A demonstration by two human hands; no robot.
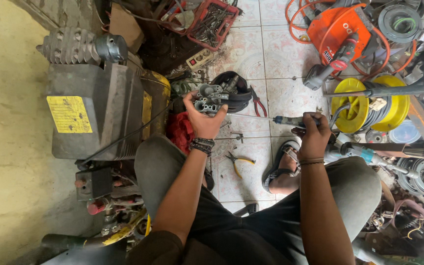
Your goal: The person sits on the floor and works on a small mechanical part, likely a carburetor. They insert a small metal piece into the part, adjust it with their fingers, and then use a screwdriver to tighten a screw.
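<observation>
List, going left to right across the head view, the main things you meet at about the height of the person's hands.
Grey machine with a yellow label → left hand holding a grey metal part → red-handled pliers → right hand holding a screwdriver → yellow cable reel.

head cam | looks steeply down | close over lap | tiled floor [271,54] ahead

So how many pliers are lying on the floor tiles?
2: red-handled pliers beside the black part above the left hand, and yellow-handled pliers between the knees. Clutter may hide more.
</observation>
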